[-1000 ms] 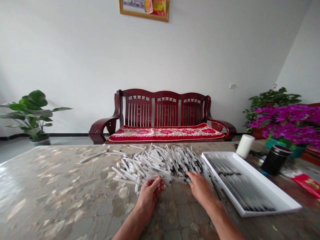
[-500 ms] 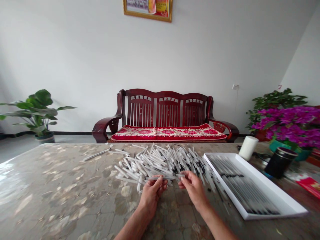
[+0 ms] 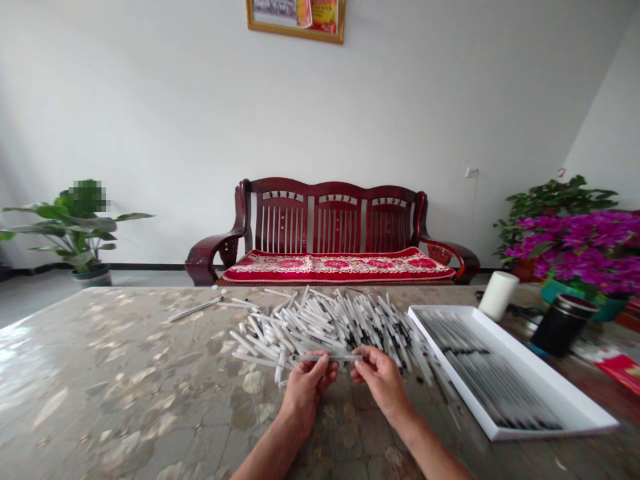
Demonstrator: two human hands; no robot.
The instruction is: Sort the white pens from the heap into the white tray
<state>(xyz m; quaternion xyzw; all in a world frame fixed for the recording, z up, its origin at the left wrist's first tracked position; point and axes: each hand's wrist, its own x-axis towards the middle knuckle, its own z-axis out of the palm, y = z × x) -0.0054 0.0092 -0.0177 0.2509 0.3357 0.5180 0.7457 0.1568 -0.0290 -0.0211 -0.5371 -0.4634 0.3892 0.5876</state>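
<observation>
My left hand point(image 3: 310, 385) is closed, with a slim clear pen point(image 3: 340, 358) pinched between thumb and fingers and lying level. At the pen's right end, my right hand point(image 3: 377, 377) pinches a short clear piece that looks like a pen cap point(image 3: 358, 353). The two parts meet there; how far one sits over the other is too small to tell. Just beyond both hands spreads a loose pile of white and clear pen parts point(image 3: 300, 327), with dark tips among those on the right side.
A shallow white box point(image 3: 565, 387) with rows of pens stands to the right. Behind it are a white cylinder point(image 3: 499, 296), a black cup point(image 3: 563, 325) and purple flowers point(image 3: 585, 243). A lone pen point(image 3: 195, 309) lies left on the patterned table point(image 3: 140, 393). A wooden bench point(image 3: 333, 227) stands beyond.
My right hand has left the pile's near edge with the small clear cap and moved left to the pen's end. My left hand has kept hold of the pen. The view has shifted slightly.
</observation>
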